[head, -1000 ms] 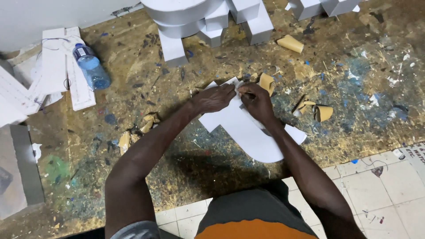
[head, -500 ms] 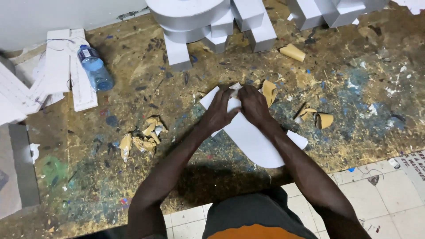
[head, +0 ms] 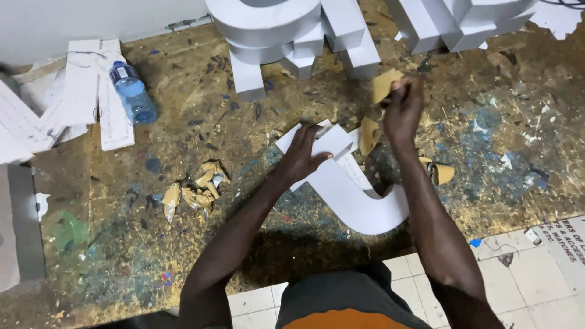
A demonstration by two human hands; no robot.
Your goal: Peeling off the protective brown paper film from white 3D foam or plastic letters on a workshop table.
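A white curved letter-shaped piece [head: 359,204] lies flat on the paint-stained board floor [head: 256,244]. My left hand [head: 303,155] presses on its upper left end, fingers spread over the white surface. My right hand [head: 400,109] is raised beyond the piece and pinches a tan strip of peeled backing paper [head: 385,84]. Another tan curl of paper [head: 368,134] sticks up from the piece between my hands. A further curl [head: 440,172] lies just right of my right forearm.
Crumpled tan paper scraps [head: 195,189] lie to the left. A blue plastic water bottle [head: 132,92] rests on white flat strips [head: 79,91] at far left. Bulky white 3D letters [head: 292,36] stand at the top. White tiles [head: 536,268] run along the lower right.
My right hand has lifted away from the white piece, up and to the right, pulling a tan paper strip off with it. My left hand stayed pressed on the piece.
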